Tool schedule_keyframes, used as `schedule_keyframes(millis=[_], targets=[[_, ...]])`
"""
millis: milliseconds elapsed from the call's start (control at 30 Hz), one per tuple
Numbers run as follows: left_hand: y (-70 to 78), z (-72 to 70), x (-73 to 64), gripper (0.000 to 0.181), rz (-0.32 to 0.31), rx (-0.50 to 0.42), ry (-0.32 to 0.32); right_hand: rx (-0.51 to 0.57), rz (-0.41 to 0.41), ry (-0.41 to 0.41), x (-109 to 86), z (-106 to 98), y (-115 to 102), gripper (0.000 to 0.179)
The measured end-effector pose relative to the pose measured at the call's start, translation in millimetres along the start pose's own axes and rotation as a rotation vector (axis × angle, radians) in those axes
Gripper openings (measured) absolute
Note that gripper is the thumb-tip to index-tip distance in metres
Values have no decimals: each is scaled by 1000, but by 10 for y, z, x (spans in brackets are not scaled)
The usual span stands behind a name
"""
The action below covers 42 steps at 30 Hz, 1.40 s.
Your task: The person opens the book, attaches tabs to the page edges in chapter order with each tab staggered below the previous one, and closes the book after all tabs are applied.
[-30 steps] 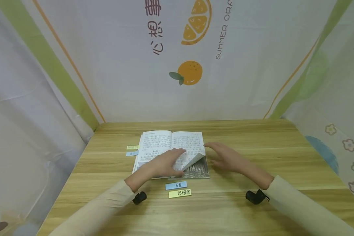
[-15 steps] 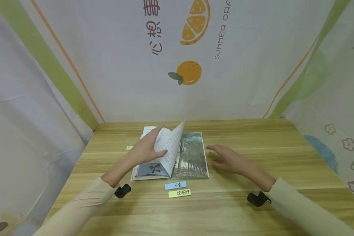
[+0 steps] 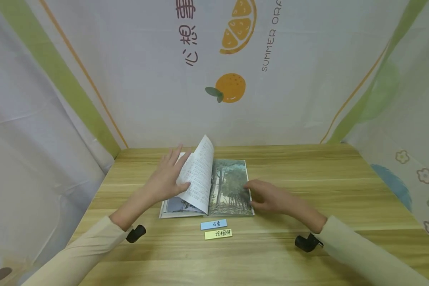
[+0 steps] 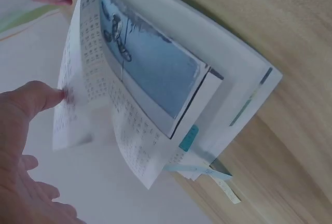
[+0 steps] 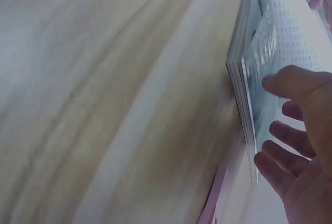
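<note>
An open book (image 3: 230, 190) lies on the wooden table, its right side a full-page picture of trees. One text page (image 3: 200, 178) stands up from the spine, curving over the left side. Beside that page my left hand (image 3: 161, 180) has its fingers spread; its thumb (image 4: 44, 97) is right at the page in the left wrist view. A blue picture (image 4: 150, 63) shows beneath the raised page. My right hand (image 3: 271, 196) is at the book's right edge, fingers loosely bent, thumb (image 5: 290, 81) over the tree picture in the right wrist view.
In front of the book lie a blue paper strip (image 3: 213, 225) and a yellow paper strip (image 3: 218, 234), both handwritten. Blue (image 4: 207, 171) and yellow (image 4: 225, 190) tabs stick out of the book's left side. A pink-edged thing (image 5: 215, 195) shows near the book.
The right-hand text page has swung up and leftward, uncovering the tree picture. My left hand has moved left with it and spread its fingers. My right hand has come slightly left onto the book's edge.
</note>
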State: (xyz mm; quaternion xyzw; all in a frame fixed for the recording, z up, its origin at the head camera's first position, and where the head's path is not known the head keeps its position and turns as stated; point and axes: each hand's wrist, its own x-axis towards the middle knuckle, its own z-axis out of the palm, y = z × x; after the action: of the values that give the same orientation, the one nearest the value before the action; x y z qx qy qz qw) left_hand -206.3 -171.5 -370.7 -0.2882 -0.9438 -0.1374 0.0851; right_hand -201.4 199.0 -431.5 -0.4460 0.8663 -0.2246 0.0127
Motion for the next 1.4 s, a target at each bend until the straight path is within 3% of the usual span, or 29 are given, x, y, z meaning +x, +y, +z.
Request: schedule_keyframes(millis=[133,300,500,600,767,1133,1267,1400], targets=[[82,71,-7,92,46,98,-33,-1,31,-85,41,40,-74,57],[279,224,-24,80,123,121,-99,30,60,-164,96,85,-147,71],[529,450,-17,68,135,242,-205,-5,15,-180,177,132,-201,68],[592,519,0,61,134,228,-276,-15,26,-199,194,136,-204,67],[541,598,-37,58,89,139,-378,14,42,-235,204,92,-182,66],[322,646,-209,56,60,-3,-419,31,59,-261,173,12,-163,44],[297,638,-199,58,48,-4,-454,20,61,-248,164,21,-163,40],[363,666,-137,63,-13,-6,-450,14,49,-220,161,41,-152,37]])
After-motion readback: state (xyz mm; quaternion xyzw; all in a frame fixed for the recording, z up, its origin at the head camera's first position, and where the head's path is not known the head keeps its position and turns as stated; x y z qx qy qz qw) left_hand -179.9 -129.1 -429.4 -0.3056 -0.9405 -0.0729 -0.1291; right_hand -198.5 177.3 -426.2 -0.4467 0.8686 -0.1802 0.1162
